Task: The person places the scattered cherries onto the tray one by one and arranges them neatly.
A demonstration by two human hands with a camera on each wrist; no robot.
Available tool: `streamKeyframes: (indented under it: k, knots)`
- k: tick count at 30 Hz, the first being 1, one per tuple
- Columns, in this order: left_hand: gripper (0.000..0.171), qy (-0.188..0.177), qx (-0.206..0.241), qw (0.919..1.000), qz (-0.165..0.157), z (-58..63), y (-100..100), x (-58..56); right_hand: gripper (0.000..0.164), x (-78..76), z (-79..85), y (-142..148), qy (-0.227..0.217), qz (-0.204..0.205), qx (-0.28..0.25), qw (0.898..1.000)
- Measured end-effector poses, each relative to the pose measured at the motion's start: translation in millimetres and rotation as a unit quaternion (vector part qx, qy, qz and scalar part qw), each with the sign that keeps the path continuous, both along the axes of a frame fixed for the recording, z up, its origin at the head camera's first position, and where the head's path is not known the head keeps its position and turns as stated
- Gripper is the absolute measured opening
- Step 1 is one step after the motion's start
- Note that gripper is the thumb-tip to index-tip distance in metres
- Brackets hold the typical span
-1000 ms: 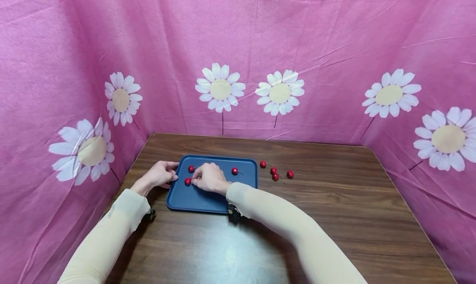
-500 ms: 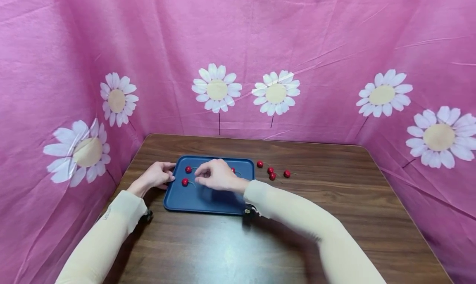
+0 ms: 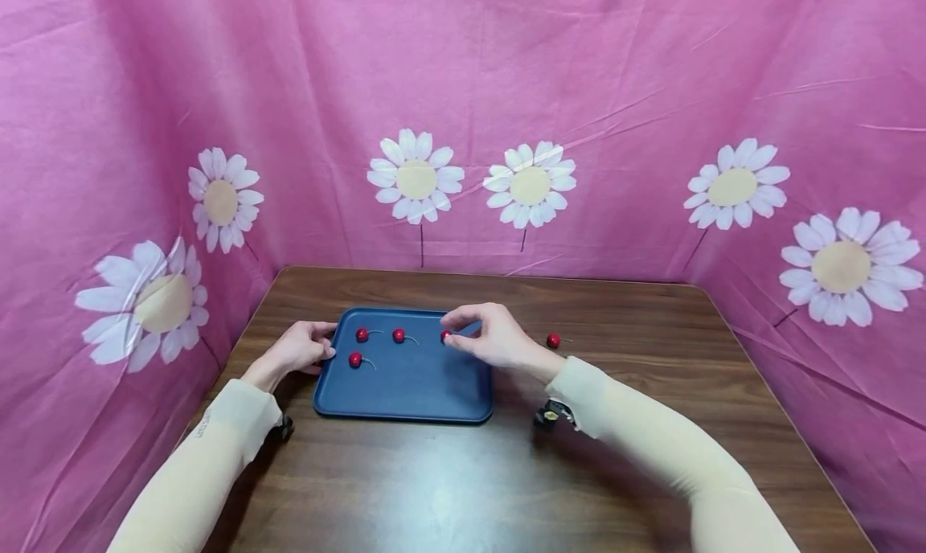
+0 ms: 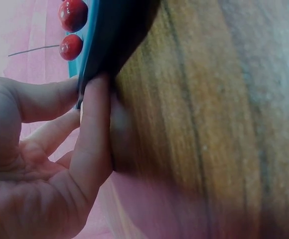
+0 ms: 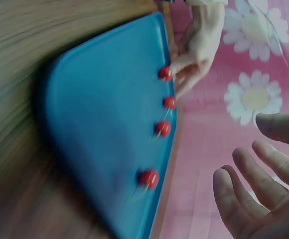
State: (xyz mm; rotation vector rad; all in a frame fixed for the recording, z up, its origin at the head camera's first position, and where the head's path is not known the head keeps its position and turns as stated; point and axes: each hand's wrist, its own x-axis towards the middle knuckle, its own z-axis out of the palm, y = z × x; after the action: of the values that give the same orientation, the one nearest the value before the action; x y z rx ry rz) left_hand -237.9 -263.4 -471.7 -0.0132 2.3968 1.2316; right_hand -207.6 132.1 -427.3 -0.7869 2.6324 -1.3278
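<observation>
A dark blue rectangular tray (image 3: 419,392) lies on the wooden table. My left hand (image 3: 299,346) grips its left edge, and the left wrist view shows this hand (image 4: 50,149) with the rim between thumb and fingers. Several red cherries with thin stems rest on the tray: one cherry (image 3: 362,335) at the back left, one (image 3: 355,360) in front of it, one (image 3: 399,336) to the right, another partly behind my right hand (image 3: 499,342). That hand hovers over the tray's right side, fingers apart and holding nothing; the right wrist view shows them clear of the nearest cherry (image 5: 148,179).
One cherry (image 3: 553,341) lies on the table (image 3: 615,360) right of the tray; my right hand and forearm cover the spot beside it. A pink curtain (image 3: 463,71) printed with white daisies stands around the table's back and sides.
My right hand has let go of the front-left cherry and moved right across the tray, uncovering a cherry in the back row. The left hand keeps its hold on the tray edge.
</observation>
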Motion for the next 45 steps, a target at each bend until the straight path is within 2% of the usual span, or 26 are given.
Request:
streamKeyframes:
  k: [6, 13, 16, 20, 22, 27, 32, 45]
  knots:
    - [0.071, 0.003, 0.005, 1.0, -0.002, -5.1, -3.1, 2.8, 0.027, 9.1, -10.1, 55.0, -0.004, -0.046, -0.006, 0.999]
    - [0.071, 0.005, 0.001, 1.0, -0.005, -0.1, -3.6, 2.8, 0.027, 25.3, -24.4, 117.7, 0.002, -0.071, 0.017, 0.997]
    - [0.071, 0.004, -0.003, 1.0, -0.005, 2.3, -2.5, 2.3, 0.027, 33.8, -35.9, 140.3, 0.018, -0.061, 0.011, 0.998]
    - [0.07, 0.007, -0.005, 0.9999, -0.006, 3.6, 0.1, 1.4, 0.027, 46.1, -52.4, 165.8, 0.057, -0.03, 0.004, 0.998]
    - [0.07, 0.009, -0.003, 0.9999, -0.007, 3.1, 1.7, 1.1, 0.027, 53.1, -57.3, 175.3, 0.061, -0.013, 0.005, 0.998]
    - [0.071, 0.014, -0.003, 0.9999, -0.006, 1.8, 1.3, 2.2, 0.027, 65.3, -64.1, 186.9, 0.052, 0.021, 0.005, 0.998]
    - [0.071, 0.016, -0.008, 0.9998, -0.003, 2.1, -2.4, 3.5, 0.03, 69.9, -70.4, 185.0, 0.081, 0.042, 0.018, 0.996]
    - [0.071, 0.012, -0.015, 0.9998, -0.007, 1.8, 1.5, 0.4, 0.032, 72.0, -90.1, 181.5, 0.115, 0.037, 0.054, 0.991]
